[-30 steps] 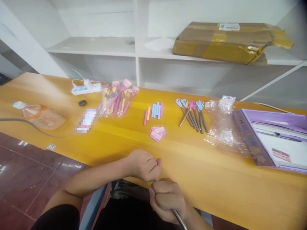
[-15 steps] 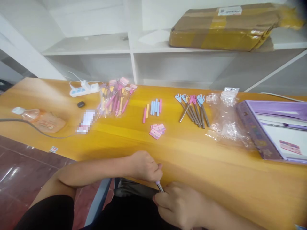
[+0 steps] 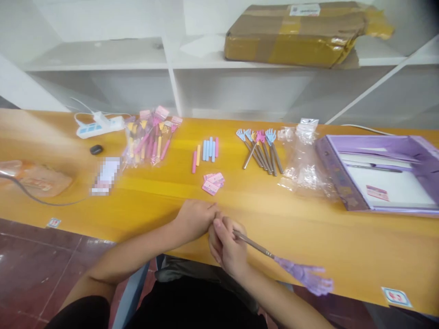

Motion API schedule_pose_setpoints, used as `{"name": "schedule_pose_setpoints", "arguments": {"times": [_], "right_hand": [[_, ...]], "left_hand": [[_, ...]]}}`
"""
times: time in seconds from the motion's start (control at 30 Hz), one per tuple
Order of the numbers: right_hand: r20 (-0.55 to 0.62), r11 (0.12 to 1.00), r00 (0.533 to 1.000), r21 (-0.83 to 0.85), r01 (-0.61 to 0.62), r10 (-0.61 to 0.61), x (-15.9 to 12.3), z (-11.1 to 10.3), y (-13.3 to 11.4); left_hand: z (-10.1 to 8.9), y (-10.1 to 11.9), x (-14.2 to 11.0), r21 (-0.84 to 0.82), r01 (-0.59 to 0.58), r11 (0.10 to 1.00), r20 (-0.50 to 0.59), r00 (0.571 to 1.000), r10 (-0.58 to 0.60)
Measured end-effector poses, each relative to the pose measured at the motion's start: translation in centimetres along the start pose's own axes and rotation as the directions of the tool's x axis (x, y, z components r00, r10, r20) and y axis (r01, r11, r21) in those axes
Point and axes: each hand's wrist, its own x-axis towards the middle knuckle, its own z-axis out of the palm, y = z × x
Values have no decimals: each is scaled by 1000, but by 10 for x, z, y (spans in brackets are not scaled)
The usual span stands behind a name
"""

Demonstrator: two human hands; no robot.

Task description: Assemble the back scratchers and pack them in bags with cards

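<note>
A seated person's two bare hands met at the near edge of a glossy yellow-brown wooden table [image 3: 154, 194]. The right hand [image 3: 228, 244] was closed, thumb uppermost, pinching the metal rod of a purple hand-headed back scratcher [image 3: 283, 262]. The tool slanted away to the person's right, its spread plastic fingers lying over the table's front edge. The left hand [image 3: 195, 221] was curled down against the right; whether it gripped the rod's hidden end could not be told.

Just beyond the hands lay a small overlapping pile of pink printed cards [image 3: 212, 183]. Behind these were short pink, yellow and blue cylinders [image 3: 210, 148], side by side. To their right, a fanned bunch of metal-rod scratchers with blue, pink and yellow heads [image 3: 270, 136] rested near clear plastic bags [image 3: 305, 171] and an open purple box [image 3: 348, 189]. To their left sat a heap of bagged scratchers [image 3: 151, 144]. A brown taped cardboard parcel [image 3: 291, 39] stood on a white shelf [image 3: 113, 57] behind.
</note>
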Motion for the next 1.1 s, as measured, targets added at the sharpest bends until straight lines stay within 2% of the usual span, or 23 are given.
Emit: {"name": "schedule_pose_setpoints", "arguments": {"times": [0.07, 0.13, 0.17, 0.23, 0.3, 0.37, 0.47, 0.53, 0.67, 0.73, 0.87, 0.97, 1.0, 1.03, 1.1], "right_hand": [[69, 993, 998, -116, 4, 4, 7, 6, -7], [203, 947, 974, -281, 157, -101, 13, 7, -18], [296, 900, 938, -335, 278, -180, 15, 6, -23], [498, 780, 809, -350, 518, -313, 17, 2, -29], [647, 676, 672, -316, 666, -361, 15, -4, -31], [770, 570, 559, -322, 756, -307, 11, -11, -31], [913, 372, 381, -308, 876, -142, 5, -20, -35], [945, 281, 317, -285, 917, -78, 4, -23, -40], [966, 184, 255, -244, 952, -35, 7, -19, -53], [970, 175, 242, -237, 956, -11, 9, -17, -58], [964, 163, 263, -266, 950, 36, 9, -15, -63], [929, 136, 362, -369, 919, 74, 7, -16, -62], [925, 142, 369, -379, 915, 87, 7, -17, -62], [929, 156, 357, -369, 916, 101, 7, -16, -62], [945, 192, 301, -321, 927, 129, 7, -16, -64]], "left_hand": [[-2, -5, 2, 29, -68, 997, -120, 990, 71], [-9, -7, 4, 82, -131, 988, -178, 973, 144], [-14, -8, 4, 108, -167, 980, -176, 967, 185], [-26, -6, 4, 141, -252, 957, -143, 952, 272], [-35, -3, 3, 136, -341, 930, -111, 928, 356], [-40, 0, 3, 111, -403, 908, -91, 906, 413], [-44, 1, 3, 68, -468, 881, -66, 879, 472], [-45, 0, 3, 39, -511, 859, -33, 858, 512], [-51, -3, 1, 17, -538, 843, 43, 843, 537], [-53, -5, 0, 22, -534, 845, 52, 845, 532], [-56, -12, -2, 19, -535, 844, 86, 842, 532], [-60, -16, -1, 38, -542, 840, 134, 835, 533], [-61, -16, -1, 44, -544, 838, 147, 833, 533], [-62, -15, 1, 49, -544, 837, 158, 832, 532], [-65, -13, 4, 50, -541, 840, 171, 833, 526]]}}
